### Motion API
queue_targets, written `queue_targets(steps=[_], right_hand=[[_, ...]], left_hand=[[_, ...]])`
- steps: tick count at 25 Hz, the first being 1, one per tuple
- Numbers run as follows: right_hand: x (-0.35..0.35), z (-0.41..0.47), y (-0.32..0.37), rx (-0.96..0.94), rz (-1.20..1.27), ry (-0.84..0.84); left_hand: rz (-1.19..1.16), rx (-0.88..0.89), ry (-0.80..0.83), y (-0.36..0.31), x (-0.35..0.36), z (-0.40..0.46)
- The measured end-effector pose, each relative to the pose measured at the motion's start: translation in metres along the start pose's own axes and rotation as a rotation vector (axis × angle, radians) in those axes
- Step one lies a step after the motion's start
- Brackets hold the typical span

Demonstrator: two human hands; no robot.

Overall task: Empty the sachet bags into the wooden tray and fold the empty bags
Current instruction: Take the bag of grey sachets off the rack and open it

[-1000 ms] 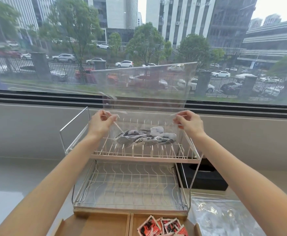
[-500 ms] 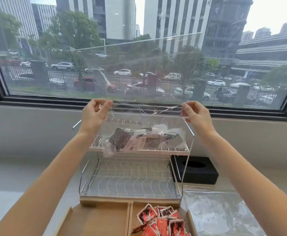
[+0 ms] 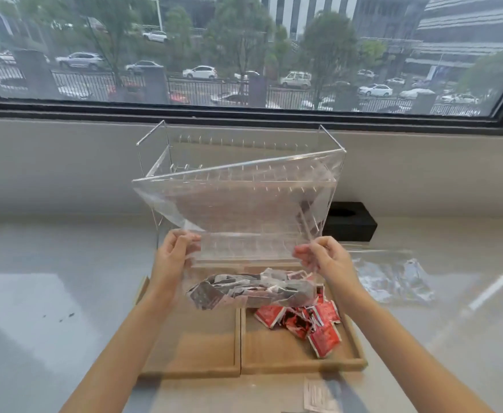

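Grey glossy counter (image 3: 65, 293) under window (image 3: 244, 55); both hands (image 3: 171, 254) (image 3: 323, 257) pinching clear bag (image 3: 238, 210), sachets (image 3: 253, 289) seemingly inside

Clear bag (image 3: 238, 210), red sachets (image 3: 323, 329), tan wooden tray (image 3: 274, 363), black box (image 3: 350, 223)

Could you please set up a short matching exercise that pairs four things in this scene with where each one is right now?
Things:
1. clear plastic bag
2. red sachets
3. black box
4. crumpled empty plastic bag

Places:
A. lying flat on the counter, right of the wooden tray
B. behind the wire rack, against the wall
C. pinched by the left hand and right hand
D. in the tray's right compartment

Pairs: 1-C, 2-D, 3-B, 4-A
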State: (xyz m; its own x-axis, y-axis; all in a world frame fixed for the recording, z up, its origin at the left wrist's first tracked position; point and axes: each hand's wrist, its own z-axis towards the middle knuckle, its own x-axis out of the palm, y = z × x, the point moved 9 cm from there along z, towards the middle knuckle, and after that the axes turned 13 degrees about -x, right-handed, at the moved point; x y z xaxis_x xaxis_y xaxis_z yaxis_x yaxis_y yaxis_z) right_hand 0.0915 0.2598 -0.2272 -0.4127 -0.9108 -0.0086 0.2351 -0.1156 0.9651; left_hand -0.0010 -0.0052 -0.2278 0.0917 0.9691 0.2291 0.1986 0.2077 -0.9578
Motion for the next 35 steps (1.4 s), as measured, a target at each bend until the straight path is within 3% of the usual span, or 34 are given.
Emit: queue_targets(steps=[4,9,15,20,24,29,31,35], right_hand=[[0.001,-0.023,-0.026,0.080,-0.047,-0.008],[0.000,-0.024,-0.023,0.044,-0.104,0.012],[-0.008,0.000,0.012,-0.084,-0.021,-0.026],[-0.018,0.040,0.081,-0.236,-0.045,-0.015],[0.014,0.060,0.127,-0.386,-0.439,0.188],[0.098,0.048,0.094,-0.225,-0.735,0.770],[0.115,0.036,0.069,-0.081,-0.673,0.883],[0.130,0.015,0.043,0.207,-0.311,1.055]], left_hand=[[0.083,-0.050,0.013,0.034,-0.016,-0.006],[0.120,-0.024,0.014,0.036,-0.021,-0.005],[0.127,0.087,0.038,0.010,-0.015,-0.004],[0.181,0.221,0.098,-0.015,0.005,-0.012],[0.279,0.293,0.155,-0.026,0.023,-0.020],[0.356,0.358,0.247,-0.030,0.051,-0.035],[0.350,0.376,0.252,-0.032,0.054,-0.037],[0.313,0.331,0.211,-0.029,0.050,-0.034]])
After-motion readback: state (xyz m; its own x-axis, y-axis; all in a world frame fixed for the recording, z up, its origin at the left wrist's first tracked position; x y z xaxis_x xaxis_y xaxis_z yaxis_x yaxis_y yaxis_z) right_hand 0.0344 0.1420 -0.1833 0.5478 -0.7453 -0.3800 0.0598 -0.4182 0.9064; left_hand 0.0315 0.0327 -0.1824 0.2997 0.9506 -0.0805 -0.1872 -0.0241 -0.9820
